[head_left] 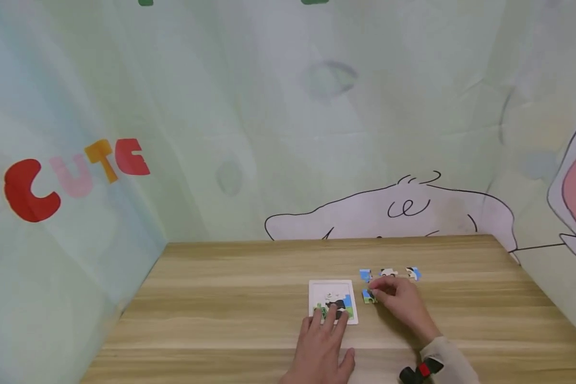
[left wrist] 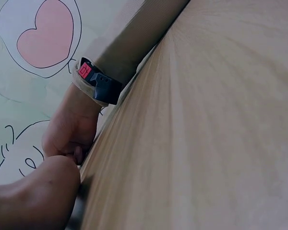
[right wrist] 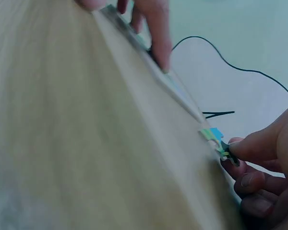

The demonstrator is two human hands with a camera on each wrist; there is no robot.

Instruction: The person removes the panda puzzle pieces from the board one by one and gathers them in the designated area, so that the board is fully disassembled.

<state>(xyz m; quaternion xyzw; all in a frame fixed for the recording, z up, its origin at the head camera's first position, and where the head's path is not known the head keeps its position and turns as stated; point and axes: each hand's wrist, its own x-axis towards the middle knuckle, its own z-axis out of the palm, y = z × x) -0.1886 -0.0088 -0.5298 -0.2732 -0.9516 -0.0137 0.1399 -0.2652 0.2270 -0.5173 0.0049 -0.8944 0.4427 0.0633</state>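
Observation:
A white puzzle board [head_left: 332,300] with a partly built panda picture lies on the wooden table [head_left: 221,298]. My left hand [head_left: 324,341] rests flat on the board's near edge, fingers straight; those fingers [right wrist: 156,33] show at the top of the right wrist view. My right hand [head_left: 398,301] pinches a blue-and-green puzzle piece [head_left: 367,296] [right wrist: 216,139] lying on the table just right of the board. Three loose pieces [head_left: 389,273] sit in a row behind that hand. In the left wrist view my right hand [left wrist: 69,132] lies at the table's edge.
A printed fabric backdrop [head_left: 288,133] with cartoon drawings and the word CUTE [head_left: 72,176] encloses the table at the back and both sides. A black-and-red wrist strap [head_left: 420,370] [left wrist: 98,81] is on my right sleeve.

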